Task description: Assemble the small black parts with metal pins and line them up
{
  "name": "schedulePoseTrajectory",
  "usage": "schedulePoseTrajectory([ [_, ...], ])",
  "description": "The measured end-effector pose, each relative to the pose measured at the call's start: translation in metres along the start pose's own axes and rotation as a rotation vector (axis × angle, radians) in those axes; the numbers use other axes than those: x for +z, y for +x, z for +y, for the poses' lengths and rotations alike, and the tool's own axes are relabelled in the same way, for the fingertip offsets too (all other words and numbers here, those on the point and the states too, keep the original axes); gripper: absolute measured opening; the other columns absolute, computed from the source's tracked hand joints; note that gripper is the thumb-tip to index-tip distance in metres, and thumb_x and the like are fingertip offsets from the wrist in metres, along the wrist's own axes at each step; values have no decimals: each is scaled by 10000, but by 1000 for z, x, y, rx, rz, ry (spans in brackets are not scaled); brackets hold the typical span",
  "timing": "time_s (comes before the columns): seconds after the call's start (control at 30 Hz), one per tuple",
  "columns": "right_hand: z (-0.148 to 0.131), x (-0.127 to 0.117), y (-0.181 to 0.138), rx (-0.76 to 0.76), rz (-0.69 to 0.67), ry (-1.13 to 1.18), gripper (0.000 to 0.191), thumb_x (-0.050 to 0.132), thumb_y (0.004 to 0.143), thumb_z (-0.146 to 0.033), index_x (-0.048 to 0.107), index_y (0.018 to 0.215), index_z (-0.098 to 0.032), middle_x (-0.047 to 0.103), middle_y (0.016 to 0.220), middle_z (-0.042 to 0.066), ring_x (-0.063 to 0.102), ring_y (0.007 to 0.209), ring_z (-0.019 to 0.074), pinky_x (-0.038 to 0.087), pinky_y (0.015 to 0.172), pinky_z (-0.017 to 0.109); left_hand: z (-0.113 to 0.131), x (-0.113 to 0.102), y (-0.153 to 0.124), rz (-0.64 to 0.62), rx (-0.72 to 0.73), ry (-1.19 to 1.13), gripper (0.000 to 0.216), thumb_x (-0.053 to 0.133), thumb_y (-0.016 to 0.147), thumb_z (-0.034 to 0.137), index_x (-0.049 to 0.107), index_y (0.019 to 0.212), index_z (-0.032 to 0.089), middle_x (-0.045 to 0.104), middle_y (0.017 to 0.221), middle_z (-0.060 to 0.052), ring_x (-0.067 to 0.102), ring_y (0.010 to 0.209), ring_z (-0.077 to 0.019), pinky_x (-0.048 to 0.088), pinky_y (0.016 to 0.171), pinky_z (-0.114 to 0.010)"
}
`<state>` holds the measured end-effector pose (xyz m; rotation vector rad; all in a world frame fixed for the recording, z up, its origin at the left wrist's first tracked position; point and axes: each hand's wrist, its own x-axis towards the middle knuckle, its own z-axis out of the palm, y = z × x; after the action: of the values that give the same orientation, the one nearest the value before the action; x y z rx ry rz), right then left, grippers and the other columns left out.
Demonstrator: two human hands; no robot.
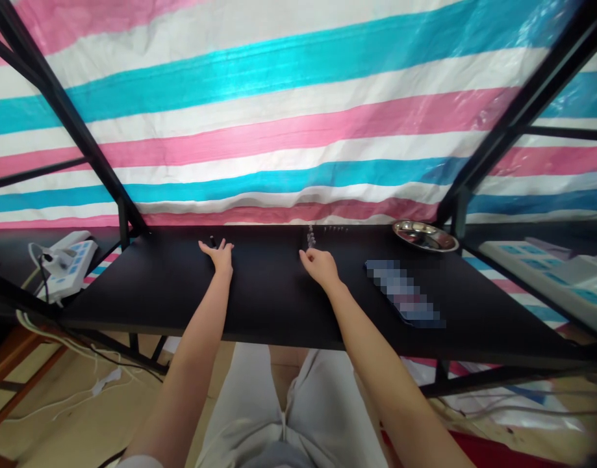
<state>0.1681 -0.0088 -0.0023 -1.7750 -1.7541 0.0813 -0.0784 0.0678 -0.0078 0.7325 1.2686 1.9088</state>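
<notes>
My left hand (222, 256) is over the left half of the black table, its thumb and fingers spread apart. Just beyond it, between thumb and fingers, is a small dark upright object (213, 240); whether the hand touches it I cannot tell. Near the middle of the table my right hand (321, 265) is closed, thumb and fingertips together; what they may hold is hidden. Right behind those fingers runs a short line of small clear pieces (311, 236) toward the back edge. A few more tiny pieces (336, 229) lie in a row to the right.
A shiny round metal plate (425, 236) stands at the back right of the black table (273, 305). Nearer lies a blurred-out dark flat object (404, 294). Power strips (74, 268) with cables are at the left. Black metal frame bars (91, 153) and a striped sheet (288, 136) enclose the table.
</notes>
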Motion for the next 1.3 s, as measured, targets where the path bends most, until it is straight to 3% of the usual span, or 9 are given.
schedulePoseTrajectory([
  [0.07, -2, 0, -1, -52, -19, 14, 388, 388, 839, -406, 538, 544, -202, 551, 526, 11, 490, 531, 129, 289, 557, 241, 1, -1, 3, -5, -17, -34, 1029, 563, 645, -47, -30, 1355, 401, -101, 1484, -95, 510, 1142, -178, 522, 694, -163],
  [0.2, -6, 1, -3, -109, -33, 32, 397, 389, 840, -408, 519, 525, -203, 527, 501, 0, 473, 514, 122, 287, 551, 238, 0, -3, 9, -30, -38, -96, 988, 540, 645, -82, 24, 1353, 375, -68, 1491, -96, 404, 1243, -182, 496, 776, -165],
  [0.37, -6, 2, -3, -121, -29, 58, 394, 396, 838, -403, 490, 515, -200, 500, 485, -10, 446, 497, 114, 280, 546, 234, -2, -5, 12, -67, -64, -144, 907, 505, 657, -108, 86, 1333, 329, 120, 1471, -125, 315, 1298, -149, 455, 852, -169],
  [0.57, -7, 1, -3, -114, -29, 79, 396, 397, 834, -408, 478, 508, -199, 478, 477, -15, 415, 482, 107, 269, 530, 235, 3, 1, -2, -141, -201, -214, 780, 494, 692, -101, 200, 1302, 286, 422, 1290, -105, 431, 1219, -123, 448, 891, -204],
  [0.73, -10, 1, -4, -139, -30, 154, 411, 392, 831, -433, 467, 502, -199, 469, 484, -17, 403, 486, 104, 291, 539, 230, 14, 7, -27, -435, -388, -273, 550, 526, 708, -54, 421, 1195, 178, 557, 1085, -96, 542, 1107, -179, 483, 884, -271],
  [0.9, -14, 5, -5, -157, -102, 287, 377, 393, 830, -459, 526, 595, -196, 503, 537, -15, 424, 511, 104, 329, 545, 222, 25, 7, -46, -762, -521, -142, 429, 550, 771, 82, 486, 1192, 132, 641, 947, -112, 596, 1018, -202, 526, 726, -229],
  [1.07, -18, 12, -6, -162, -189, 455, 342, 406, 813, -479, 568, 724, -192, 547, 626, -11, 472, 575, 115, 378, 595, 232, 24, 8, -53, -905, -512, -57, 355, 577, 769, 141, 559, 1123, 164, 663, 919, -92, 612, 985, -199, 495, 563, -160],
  [1.2, -23, 16, -7, -168, -274, 678, 347, 433, 794, -495, 575, 821, -179, 551, 660, -10, 492, 594, 112, 406, 599, 238, 17, 11, -59, -935, -499, -53, 143, 623, 731, 148, 617, 872, 123, 651, 949, -95, 607, 992, -218, 459, 503, -143],
  [1.3, -26, 19, -8, -163, -368, 777, 355, 448, 787, -504, 568, 816, -172, 548, 645, -13, 478, 537, 96, 401, 544, 233, 15, 13, -63, -961, -482, -40, 139, 641, 721, 164, 608, 851, 126, 645, 984, -102, 601, 1004, -225, 438, 494, -142],
])
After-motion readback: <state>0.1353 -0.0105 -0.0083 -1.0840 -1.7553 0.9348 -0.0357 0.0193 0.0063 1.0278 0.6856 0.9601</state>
